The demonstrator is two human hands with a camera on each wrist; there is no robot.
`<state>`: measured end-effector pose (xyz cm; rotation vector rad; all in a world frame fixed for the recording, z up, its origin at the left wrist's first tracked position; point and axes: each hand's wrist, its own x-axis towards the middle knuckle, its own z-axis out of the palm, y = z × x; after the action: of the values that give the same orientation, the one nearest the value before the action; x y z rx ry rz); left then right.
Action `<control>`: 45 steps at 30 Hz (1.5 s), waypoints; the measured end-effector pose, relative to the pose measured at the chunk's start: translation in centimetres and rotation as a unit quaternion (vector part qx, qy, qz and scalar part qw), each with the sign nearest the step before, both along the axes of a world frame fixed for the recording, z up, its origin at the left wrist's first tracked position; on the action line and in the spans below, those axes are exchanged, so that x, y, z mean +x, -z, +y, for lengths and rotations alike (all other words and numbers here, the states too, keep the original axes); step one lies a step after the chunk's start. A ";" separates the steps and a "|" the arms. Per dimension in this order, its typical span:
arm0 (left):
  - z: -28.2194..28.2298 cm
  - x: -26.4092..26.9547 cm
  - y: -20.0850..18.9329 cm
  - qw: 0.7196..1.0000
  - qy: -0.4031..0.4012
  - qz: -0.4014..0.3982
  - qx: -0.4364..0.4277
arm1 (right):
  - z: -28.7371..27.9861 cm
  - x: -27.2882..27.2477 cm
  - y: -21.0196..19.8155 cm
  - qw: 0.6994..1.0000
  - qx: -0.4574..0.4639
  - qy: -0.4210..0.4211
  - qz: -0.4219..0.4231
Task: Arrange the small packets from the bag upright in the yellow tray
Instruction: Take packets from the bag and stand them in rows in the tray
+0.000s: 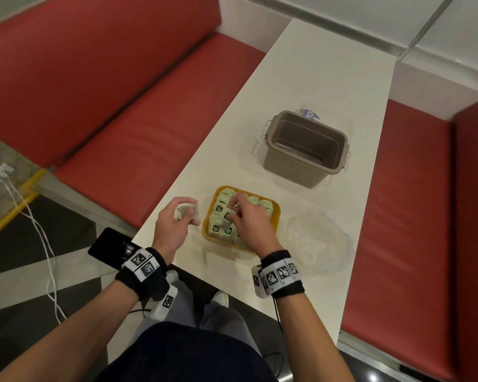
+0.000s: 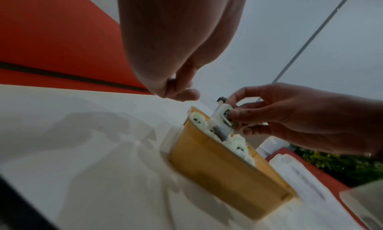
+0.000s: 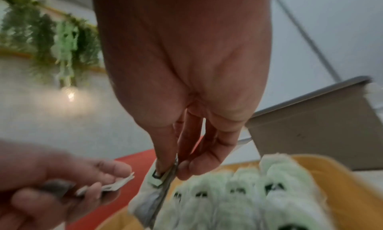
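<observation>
Packets (image 1: 223, 216) upright (rows) in yellow tray (image 1: 276, 213)

Prob. a diner/café booth: red padded bench seats (image 1: 138, 111) w/ narrow white table (image 1: 315, 86), hanging greenery (image 3: 51, 30).

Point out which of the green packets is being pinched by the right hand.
It is the packet at the tray's left edge, pinched by its top between right hand thumb and fingers. The others stand in rows in the yellow tray or sit bunched in the left hand.
</observation>
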<state>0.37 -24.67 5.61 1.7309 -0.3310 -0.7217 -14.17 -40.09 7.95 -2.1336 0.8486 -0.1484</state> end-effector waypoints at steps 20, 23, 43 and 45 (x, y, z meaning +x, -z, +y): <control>0.3 -1.3 1.2 0.985 0.064 -0.028 0.161 | 2.3 3.0 4.3 0.959 -0.232 -0.103 0.128; 0.2 -1.4 1.0 0.984 0.069 -0.036 0.163 | 2.5 3.6 4.3 0.948 -0.270 -0.097 0.138; 0.6 -0.9 -3.6 0.999 0.021 0.002 -0.036 | 0.1 1.7 -0.4 0.994 -0.053 0.062 -0.068; 0.1 -1.3 -4.5 0.998 0.030 0.014 -0.048 | 0.4 1.3 -1.7 0.994 0.028 0.065 -0.088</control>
<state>-0.88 -24.58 10.07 1.6239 -0.3935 -0.7608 -12.90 -39.64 9.62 -1.9810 0.8756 -0.3705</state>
